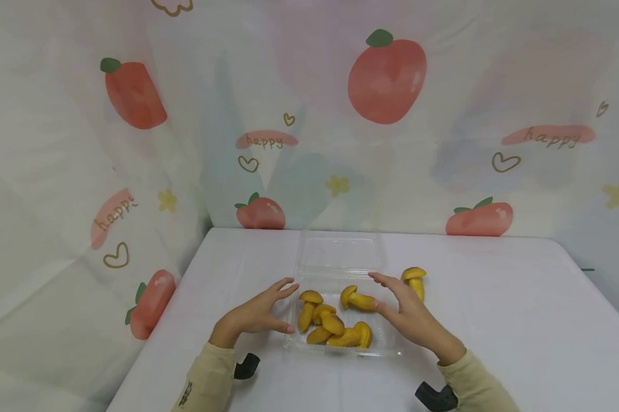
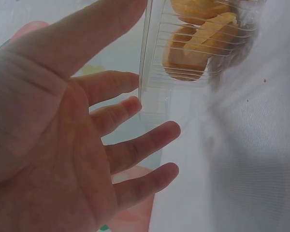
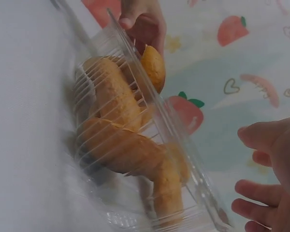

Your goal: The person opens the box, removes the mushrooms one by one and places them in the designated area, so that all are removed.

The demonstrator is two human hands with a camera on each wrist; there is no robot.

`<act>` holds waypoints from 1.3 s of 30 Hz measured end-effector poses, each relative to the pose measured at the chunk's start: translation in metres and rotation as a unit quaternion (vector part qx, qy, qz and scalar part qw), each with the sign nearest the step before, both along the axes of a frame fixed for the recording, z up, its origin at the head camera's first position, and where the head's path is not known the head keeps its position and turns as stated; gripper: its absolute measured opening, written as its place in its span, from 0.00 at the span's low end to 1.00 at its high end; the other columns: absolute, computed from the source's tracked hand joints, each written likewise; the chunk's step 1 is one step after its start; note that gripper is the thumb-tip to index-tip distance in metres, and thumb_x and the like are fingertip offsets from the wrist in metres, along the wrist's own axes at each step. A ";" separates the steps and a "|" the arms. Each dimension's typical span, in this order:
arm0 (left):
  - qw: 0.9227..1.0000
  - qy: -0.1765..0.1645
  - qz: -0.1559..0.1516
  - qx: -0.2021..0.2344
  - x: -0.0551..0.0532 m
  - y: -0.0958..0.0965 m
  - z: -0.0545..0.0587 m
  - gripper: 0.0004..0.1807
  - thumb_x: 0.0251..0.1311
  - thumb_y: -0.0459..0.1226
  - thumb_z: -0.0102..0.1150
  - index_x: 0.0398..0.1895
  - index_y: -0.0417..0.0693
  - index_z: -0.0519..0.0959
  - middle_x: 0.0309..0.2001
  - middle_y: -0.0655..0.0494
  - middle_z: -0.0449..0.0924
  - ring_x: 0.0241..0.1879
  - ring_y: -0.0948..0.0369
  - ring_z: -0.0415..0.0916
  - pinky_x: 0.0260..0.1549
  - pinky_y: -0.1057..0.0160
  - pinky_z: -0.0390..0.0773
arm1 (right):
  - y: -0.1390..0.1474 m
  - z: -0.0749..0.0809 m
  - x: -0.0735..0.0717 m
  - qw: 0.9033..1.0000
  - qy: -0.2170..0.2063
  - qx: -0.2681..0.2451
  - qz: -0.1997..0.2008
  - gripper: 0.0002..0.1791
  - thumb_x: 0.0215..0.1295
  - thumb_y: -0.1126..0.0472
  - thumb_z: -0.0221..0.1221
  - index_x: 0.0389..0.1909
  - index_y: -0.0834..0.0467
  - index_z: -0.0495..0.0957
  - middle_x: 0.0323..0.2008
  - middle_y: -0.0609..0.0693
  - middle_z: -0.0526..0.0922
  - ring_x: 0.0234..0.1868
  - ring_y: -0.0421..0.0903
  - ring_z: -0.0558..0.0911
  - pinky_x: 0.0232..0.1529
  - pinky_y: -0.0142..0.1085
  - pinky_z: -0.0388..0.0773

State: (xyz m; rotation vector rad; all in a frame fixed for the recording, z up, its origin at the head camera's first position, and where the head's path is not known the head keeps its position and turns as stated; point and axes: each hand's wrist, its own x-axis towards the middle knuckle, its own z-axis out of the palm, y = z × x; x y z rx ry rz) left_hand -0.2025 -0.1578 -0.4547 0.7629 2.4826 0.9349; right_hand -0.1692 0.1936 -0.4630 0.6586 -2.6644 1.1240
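Note:
A clear plastic clamshell box [image 1: 386, 342] lies on the table with its lid [image 1: 340, 254] folded back, away from me. Several yellow mushrooms [image 1: 332, 323] with rounded caps lie inside it. Beside the box's left wall is my left hand [image 1: 255, 313], fingers spread and holding nothing; whether a fingertip touches the rim cannot be told. My right hand [image 1: 414, 320] hovers at the box's right side, its thumb near a mushroom [image 1: 359, 301] in the head view. From the right wrist view, that hand [image 3: 280, 176] is apart from the box, with no object in its fingers.
One more mushroom [image 1: 414, 280] lies outside the box, to its right and behind my right hand. The white table [image 1: 495, 320] meets a fruit-printed cloth [image 1: 309, 103] at the back, and the cloth continues along the left side.

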 end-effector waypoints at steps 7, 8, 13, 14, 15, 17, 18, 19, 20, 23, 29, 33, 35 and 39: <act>1.000 -0.006 0.004 0.005 0.001 0.001 0.000 0.53 0.55 0.43 0.75 0.80 0.45 0.55 0.82 0.44 0.44 0.80 0.41 0.47 0.74 0.35 0.56 | -0.006 -0.005 -0.001 1.000 -0.008 0.006 0.014 0.31 0.70 0.60 0.63 0.72 0.58 0.67 0.65 0.63 0.77 0.64 0.63 0.77 0.61 0.64 0.74; 1.000 -0.006 0.003 0.004 0.001 0.001 0.000 0.53 0.55 0.43 0.75 0.80 0.45 0.55 0.82 0.44 0.44 0.80 0.41 0.47 0.74 0.35 0.56 | -0.007 -0.006 -0.001 1.000 -0.005 0.008 0.014 0.31 0.69 0.60 0.63 0.72 0.58 0.67 0.65 0.62 0.77 0.64 0.63 0.77 0.61 0.63 0.75; 1.000 -0.003 0.001 0.007 0.002 0.000 0.001 0.53 0.56 0.43 0.75 0.80 0.44 0.55 0.82 0.42 0.44 0.80 0.40 0.48 0.73 0.34 0.57 | -0.011 -0.007 -0.003 1.000 0.005 0.017 0.017 0.30 0.70 0.59 0.63 0.71 0.58 0.69 0.64 0.61 0.79 0.63 0.62 0.79 0.60 0.62 0.76; 1.000 -0.002 0.001 0.008 0.002 0.000 0.001 0.53 0.56 0.42 0.75 0.80 0.44 0.55 0.82 0.42 0.44 0.80 0.40 0.48 0.73 0.34 0.57 | -0.011 -0.007 -0.003 1.000 0.006 0.018 0.018 0.30 0.70 0.58 0.62 0.71 0.57 0.69 0.64 0.61 0.79 0.62 0.62 0.79 0.60 0.62 0.76; 1.000 -0.001 0.000 0.009 0.002 0.000 0.001 0.53 0.56 0.42 0.75 0.80 0.43 0.54 0.82 0.42 0.44 0.79 0.39 0.48 0.73 0.34 0.57 | -0.012 -0.006 -0.004 1.000 0.006 0.020 0.019 0.30 0.70 0.58 0.62 0.71 0.57 0.69 0.63 0.60 0.79 0.62 0.62 0.79 0.60 0.62 0.76; 1.000 0.001 -0.001 0.008 0.002 0.000 0.001 0.53 0.56 0.42 0.75 0.80 0.43 0.54 0.82 0.41 0.44 0.79 0.39 0.48 0.73 0.34 0.57 | -0.013 -0.006 -0.005 1.000 0.005 0.018 0.021 0.29 0.70 0.58 0.62 0.71 0.57 0.69 0.64 0.60 0.79 0.62 0.63 0.79 0.60 0.62 0.76; 1.000 0.002 -0.001 0.008 0.002 0.000 0.001 0.53 0.56 0.42 0.75 0.80 0.43 0.54 0.82 0.41 0.44 0.79 0.39 0.49 0.73 0.34 0.57 | -0.014 -0.007 -0.006 1.000 0.004 0.017 0.023 0.29 0.70 0.57 0.62 0.71 0.57 0.69 0.64 0.60 0.79 0.62 0.63 0.79 0.60 0.62 0.76; 1.000 0.002 -0.001 0.007 0.002 0.000 0.001 0.53 0.56 0.42 0.75 0.80 0.43 0.54 0.82 0.41 0.44 0.79 0.39 0.49 0.73 0.34 0.57 | -0.015 -0.007 -0.007 1.000 0.004 0.018 0.024 0.29 0.70 0.58 0.62 0.71 0.57 0.70 0.64 0.59 0.79 0.62 0.63 0.79 0.60 0.62 0.76; 1.000 0.002 0.000 0.005 0.002 0.000 0.001 0.52 0.56 0.42 0.75 0.80 0.44 0.54 0.82 0.41 0.44 0.79 0.39 0.49 0.73 0.34 0.57 | -0.016 -0.008 -0.008 1.000 0.001 0.019 0.023 0.29 0.70 0.57 0.62 0.71 0.57 0.70 0.64 0.59 0.79 0.62 0.63 0.79 0.61 0.63 0.74; 1.000 0.002 0.002 0.000 0.002 0.000 0.001 0.52 0.56 0.43 0.75 0.80 0.44 0.55 0.82 0.41 0.45 0.79 0.39 0.49 0.73 0.34 0.57 | -0.018 -0.009 -0.008 0.999 -0.003 0.031 0.020 0.29 0.70 0.58 0.63 0.70 0.57 0.70 0.65 0.57 0.79 0.64 0.62 0.77 0.63 0.65 0.69; 1.000 0.002 0.004 -0.004 0.003 0.000 0.002 0.53 0.56 0.43 0.75 0.80 0.44 0.55 0.82 0.42 0.45 0.79 0.40 0.49 0.73 0.34 0.58 | -0.022 -0.013 -0.007 0.997 0.004 0.074 0.013 0.30 0.68 0.59 0.64 0.70 0.55 0.71 0.66 0.53 0.79 0.67 0.59 0.76 0.61 0.60 0.63; 1.000 0.003 0.001 -0.002 0.002 0.001 0.002 0.53 0.56 0.43 0.75 0.80 0.44 0.55 0.82 0.42 0.44 0.79 0.40 0.48 0.73 0.34 0.58 | -0.024 -0.015 -0.007 0.994 0.020 0.105 0.008 0.32 0.65 0.59 0.67 0.70 0.55 0.72 0.63 0.53 0.81 0.65 0.57 0.78 0.62 0.60 0.64; 1.000 0.004 -0.001 -0.001 0.002 0.001 0.002 0.52 0.56 0.43 0.75 0.80 0.44 0.55 0.82 0.42 0.45 0.79 0.40 0.49 0.73 0.34 0.58 | -0.025 -0.016 -0.006 0.993 0.019 0.118 0.007 0.32 0.64 0.59 0.67 0.70 0.54 0.72 0.62 0.52 0.83 0.64 0.57 0.78 0.63 0.60 0.64; 1.000 0.002 -0.001 0.001 0.003 0.001 0.002 0.52 0.56 0.43 0.75 0.80 0.44 0.55 0.82 0.42 0.44 0.79 0.40 0.48 0.73 0.34 0.57 | -0.027 -0.016 -0.005 0.988 0.010 0.151 0.007 0.31 0.65 0.57 0.67 0.70 0.52 0.73 0.60 0.52 0.83 0.63 0.58 0.77 0.65 0.61 0.62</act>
